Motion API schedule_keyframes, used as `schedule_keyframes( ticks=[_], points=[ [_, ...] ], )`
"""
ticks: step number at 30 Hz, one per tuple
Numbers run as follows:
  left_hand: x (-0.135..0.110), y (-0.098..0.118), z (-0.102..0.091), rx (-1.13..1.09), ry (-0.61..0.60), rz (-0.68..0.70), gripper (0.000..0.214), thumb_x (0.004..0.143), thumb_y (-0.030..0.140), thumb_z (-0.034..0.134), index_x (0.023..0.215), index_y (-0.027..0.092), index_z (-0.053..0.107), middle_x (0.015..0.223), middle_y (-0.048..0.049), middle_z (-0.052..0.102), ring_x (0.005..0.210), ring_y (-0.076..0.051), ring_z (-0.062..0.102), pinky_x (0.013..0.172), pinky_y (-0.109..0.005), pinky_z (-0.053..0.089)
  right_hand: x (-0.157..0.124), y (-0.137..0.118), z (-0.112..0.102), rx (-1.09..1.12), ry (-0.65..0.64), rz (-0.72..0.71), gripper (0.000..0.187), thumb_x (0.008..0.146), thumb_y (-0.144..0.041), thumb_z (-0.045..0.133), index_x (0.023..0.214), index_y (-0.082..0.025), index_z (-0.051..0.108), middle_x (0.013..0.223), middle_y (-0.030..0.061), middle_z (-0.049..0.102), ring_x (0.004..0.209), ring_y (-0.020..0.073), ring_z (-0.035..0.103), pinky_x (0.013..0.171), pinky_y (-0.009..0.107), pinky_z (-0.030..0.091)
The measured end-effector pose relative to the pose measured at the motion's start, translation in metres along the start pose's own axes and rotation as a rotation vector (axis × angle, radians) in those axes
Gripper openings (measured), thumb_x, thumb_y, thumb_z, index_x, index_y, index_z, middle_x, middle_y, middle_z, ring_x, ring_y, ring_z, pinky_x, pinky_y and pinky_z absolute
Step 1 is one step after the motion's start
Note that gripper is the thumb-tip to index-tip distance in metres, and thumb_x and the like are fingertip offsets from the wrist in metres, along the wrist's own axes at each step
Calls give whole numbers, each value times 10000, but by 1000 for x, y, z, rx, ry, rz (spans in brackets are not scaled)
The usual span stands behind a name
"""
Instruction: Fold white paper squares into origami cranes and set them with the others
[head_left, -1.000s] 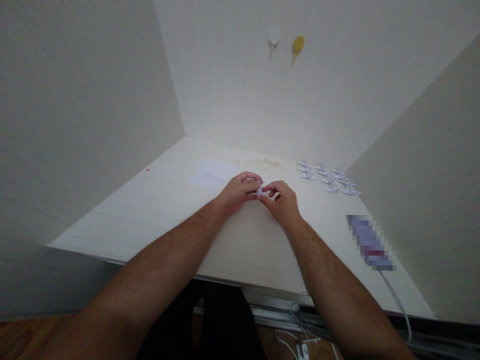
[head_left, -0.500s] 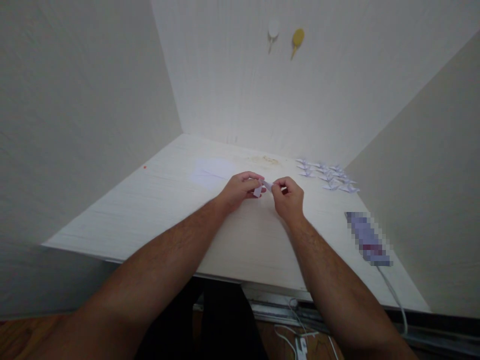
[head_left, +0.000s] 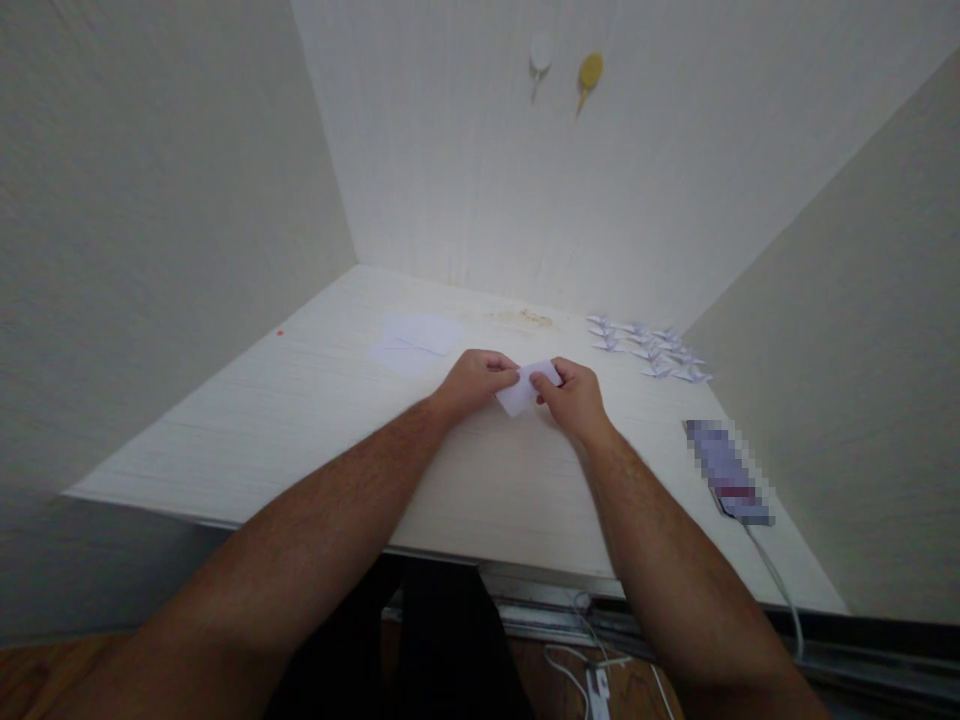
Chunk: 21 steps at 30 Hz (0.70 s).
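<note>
A small piece of folded white paper [head_left: 517, 397] is held between my two hands, a little above the white tabletop [head_left: 495, 490]. My left hand [head_left: 480, 382] pinches its left edge between thumb and fingers. On the right side, my right hand [head_left: 571, 393] grips it with the thumb lying across its face. Flat sheets of white paper [head_left: 420, 335] lie on the table beyond my left hand. Several folded paper cranes [head_left: 649, 348] stand in rows at the back right.
A pixelated flat device [head_left: 727, 470] lies near the right edge, with a white cable [head_left: 780, 580] running from it over the front. White walls enclose the table on three sides. A white hook [head_left: 540, 53] and a yellow hook [head_left: 590, 72] are on the back wall. A power strip [head_left: 598, 690] lies on the floor.
The paper has turned so that a broader flat face shows, where before it appeared narrow and bent. My right thumb has moved onto its face, and the hands are slightly closer together.
</note>
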<state>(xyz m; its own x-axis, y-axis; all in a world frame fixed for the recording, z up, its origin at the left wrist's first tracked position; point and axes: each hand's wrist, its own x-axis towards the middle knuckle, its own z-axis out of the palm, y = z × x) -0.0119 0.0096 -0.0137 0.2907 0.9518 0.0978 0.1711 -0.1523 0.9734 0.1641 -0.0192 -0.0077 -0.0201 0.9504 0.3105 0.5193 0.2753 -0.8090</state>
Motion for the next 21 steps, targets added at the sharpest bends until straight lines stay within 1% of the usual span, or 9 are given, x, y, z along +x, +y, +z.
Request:
schedule_keyframes(
  ticks=[2, 4, 9, 15, 21],
  points=[
    [-1, 1, 0, 29, 1, -7, 201, 707, 286, 623, 767, 113, 707, 631, -20, 650, 552, -106, 549, 517, -210, 395, 0, 1, -1, 41, -23, 39, 186, 782, -339, 605, 739, -163, 649, 580, -4, 624, 501, 128, 566, 490, 235, 410],
    [-2, 3, 0, 57, 7, -7, 188, 708, 264, 602, 756, 115, 707, 618, -14, 640, 546, -103, 540, 510, -205, 388, 0, 1, -1, 76, -40, 44, 184, 777, -336, 615, 754, -158, 659, 596, 0, 640, 500, 125, 581, 492, 232, 426],
    [-2, 6, -2, 139, -8, -13, 169, 697, 233, 576, 719, 120, 699, 583, -6, 617, 519, -96, 508, 489, -199, 365, 0, 4, 0, 82, -64, 29, 176, 774, -326, 619, 759, -157, 667, 607, 2, 652, 502, 124, 593, 483, 227, 440],
    [-2, 5, -3, 167, -14, 23, 166, 690, 266, 573, 647, 131, 661, 571, -9, 596, 524, -109, 502, 474, -205, 337, -1, 4, 0, 97, -76, -6, 160, 777, -309, 619, 756, -160, 673, 603, -2, 648, 496, 119, 590, 477, 225, 447],
    [-2, 4, -4, 199, -28, 35, 160, 686, 261, 555, 612, 139, 630, 543, 7, 547, 512, -102, 463, 467, -209, 310, -2, 1, -2, 106, -135, -22, 200, 798, -314, 588, 786, -158, 714, 612, 5, 663, 490, 110, 587, 468, 212, 442]
  ],
)
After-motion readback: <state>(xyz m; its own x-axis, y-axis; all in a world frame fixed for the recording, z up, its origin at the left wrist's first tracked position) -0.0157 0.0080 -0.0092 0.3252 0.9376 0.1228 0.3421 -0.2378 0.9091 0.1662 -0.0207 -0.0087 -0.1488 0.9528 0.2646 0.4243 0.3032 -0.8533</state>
